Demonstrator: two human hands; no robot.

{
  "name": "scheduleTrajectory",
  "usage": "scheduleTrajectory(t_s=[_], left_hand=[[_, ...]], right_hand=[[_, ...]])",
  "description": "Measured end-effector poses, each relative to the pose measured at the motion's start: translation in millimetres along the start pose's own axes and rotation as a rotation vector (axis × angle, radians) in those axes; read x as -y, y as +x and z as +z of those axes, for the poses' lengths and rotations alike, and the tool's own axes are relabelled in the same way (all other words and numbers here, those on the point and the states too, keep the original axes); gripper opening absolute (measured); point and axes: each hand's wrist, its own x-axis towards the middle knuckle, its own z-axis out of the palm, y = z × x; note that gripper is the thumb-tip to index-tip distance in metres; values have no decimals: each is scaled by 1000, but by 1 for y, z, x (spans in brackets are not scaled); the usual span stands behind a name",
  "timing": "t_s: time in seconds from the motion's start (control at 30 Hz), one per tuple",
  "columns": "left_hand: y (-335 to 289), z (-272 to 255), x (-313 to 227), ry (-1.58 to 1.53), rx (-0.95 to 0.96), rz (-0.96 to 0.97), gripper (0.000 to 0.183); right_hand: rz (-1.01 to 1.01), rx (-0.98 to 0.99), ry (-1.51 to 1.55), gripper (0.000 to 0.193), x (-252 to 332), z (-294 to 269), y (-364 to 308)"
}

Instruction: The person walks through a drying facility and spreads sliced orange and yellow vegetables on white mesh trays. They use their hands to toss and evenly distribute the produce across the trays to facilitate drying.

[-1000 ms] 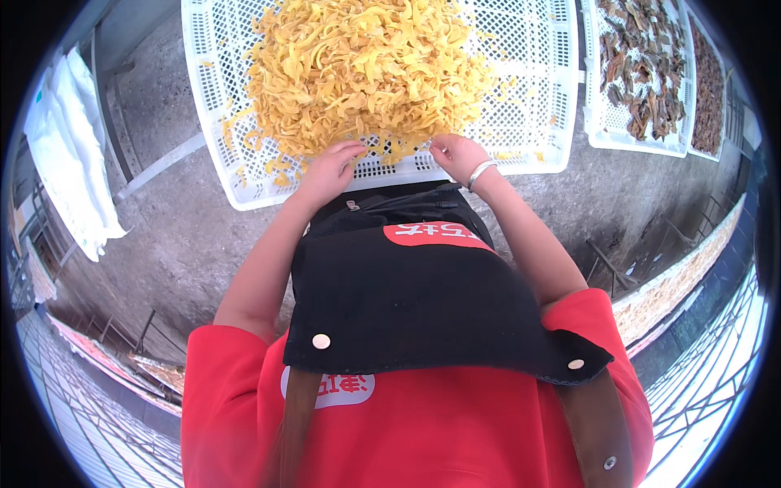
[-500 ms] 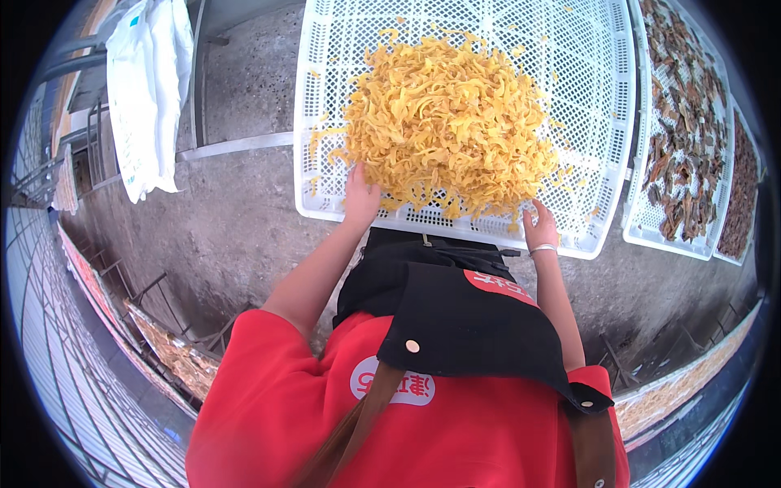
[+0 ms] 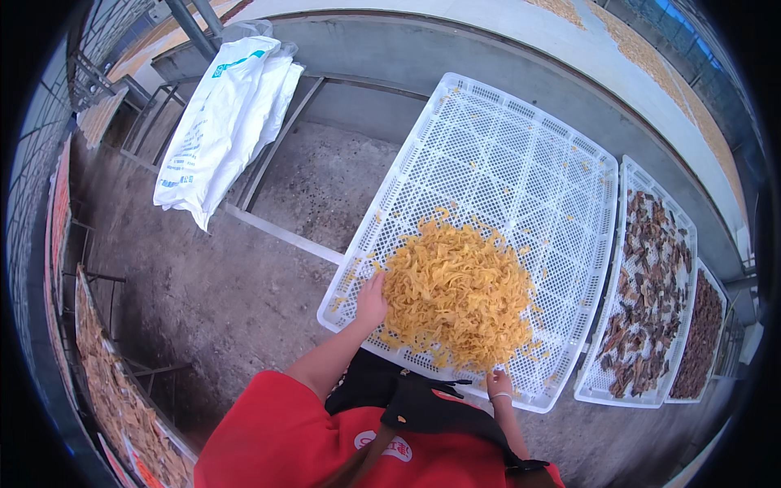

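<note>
A heap of thin yellow dried slices (image 3: 460, 293) is piled near the close edge of a white perforated plastic tray (image 3: 537, 171). Against the heap's left side rests my left hand (image 3: 373, 301), its fingers loosely stretched and partly hidden by the slices. My right hand (image 3: 498, 382), with a light band at the wrist, is by the tray's near rim at the heap's lower right. Its fingers are apart and slightly bent, and nothing shows in its grasp. Loose yellow bits lie scattered over the mesh around the pile.
To the right, two more white trays hold brown dried pieces (image 3: 647, 297) and darker ones (image 3: 698, 342). White plastic sacks (image 3: 228, 122) hang over a metal frame (image 3: 281, 236) at left. A low grey wall (image 3: 358, 49) runs behind. Another rack with tan pieces (image 3: 122, 382) stands lower left.
The view has turned and lifted, so the tray sits lower and slanted, with the wall behind now showing. Both hands remain at the heap's near sides, and the heap looks much the same.
</note>
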Motion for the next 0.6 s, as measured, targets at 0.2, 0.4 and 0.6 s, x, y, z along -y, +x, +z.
scheduleTrajectory(t_s=[0.2,0.4,0.6], left_hand=[[-31,-111,29,-72,-27,49,51],[-115,-241,146,-102,-205,-239,51],[-262,-341,313,-250,-503,-780,50]], right_hand=[[-107,-325,61,36,56,-28,-6],[-508,-614,17,25,213,-21,-35],[-1032,-296,-83,20,403,107,-84]])
